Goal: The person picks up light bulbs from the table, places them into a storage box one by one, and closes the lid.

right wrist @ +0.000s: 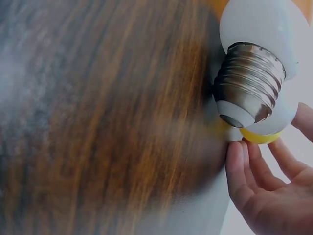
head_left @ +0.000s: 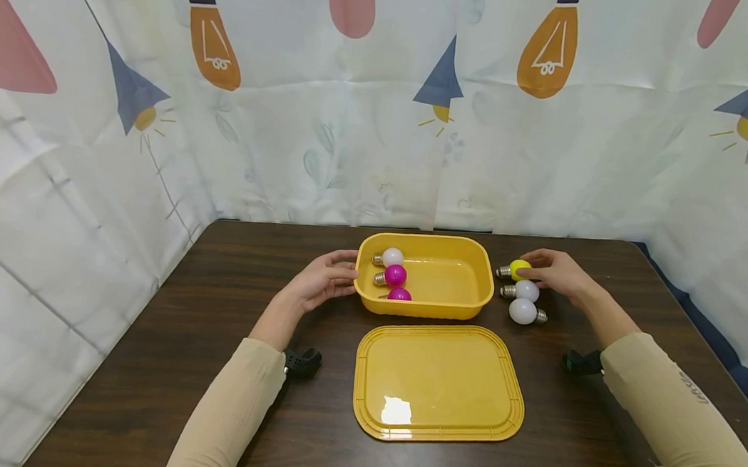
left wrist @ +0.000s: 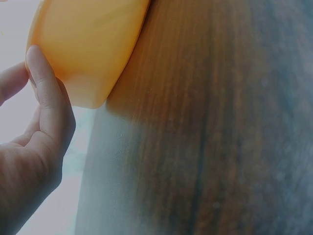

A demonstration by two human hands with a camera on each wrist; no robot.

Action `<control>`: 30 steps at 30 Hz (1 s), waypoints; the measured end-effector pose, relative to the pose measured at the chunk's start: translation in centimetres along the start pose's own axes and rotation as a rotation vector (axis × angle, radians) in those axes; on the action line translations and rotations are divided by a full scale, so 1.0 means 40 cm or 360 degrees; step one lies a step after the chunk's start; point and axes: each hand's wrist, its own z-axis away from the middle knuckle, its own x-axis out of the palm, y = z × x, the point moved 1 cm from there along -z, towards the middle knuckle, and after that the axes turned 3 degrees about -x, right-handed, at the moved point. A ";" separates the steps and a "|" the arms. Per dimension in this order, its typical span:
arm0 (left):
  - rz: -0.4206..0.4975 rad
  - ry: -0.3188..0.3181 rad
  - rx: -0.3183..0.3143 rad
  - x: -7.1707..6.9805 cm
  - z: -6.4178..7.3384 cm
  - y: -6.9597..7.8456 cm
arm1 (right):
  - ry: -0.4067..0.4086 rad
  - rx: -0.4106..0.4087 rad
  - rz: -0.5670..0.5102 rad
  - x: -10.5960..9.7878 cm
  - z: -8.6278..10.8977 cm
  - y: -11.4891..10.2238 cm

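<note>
In the head view, my left hand (head_left: pixel 321 282) touches the left end of a yellow plastic box (head_left: pixel 453 312), its fingertips at the rim and outer wall. The same box wall (left wrist: pixel 83 54) shows in the left wrist view. Inside the box lie a white bulb (head_left: pixel 393 257) and two magenta bulbs (head_left: pixel 395 275), the nearer one partly hidden by the front wall. To the box's right, my right hand (head_left: pixel 558 275) pinches a yellow light bulb (head_left: pixel 517 268) between thumb and fingers. Two white bulbs (head_left: pixel 523 311) lie just nearer on the table; one metal screw base (right wrist: pixel 249 81) looms large in the right wrist view.
A flat yellow lid (head_left: pixel 440 384) lies on the dark wooden table (head_left: pixel 167 364) in front of the box. Behind the table's far edge hangs a printed white curtain (head_left: pixel 379 148), which also runs along both sides.
</note>
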 end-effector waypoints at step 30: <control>-0.0027 0.0000 0.0001 -0.001 -0.004 -0.004 | 0.0063 0.0009 -0.0073 -0.015 -0.002 -0.009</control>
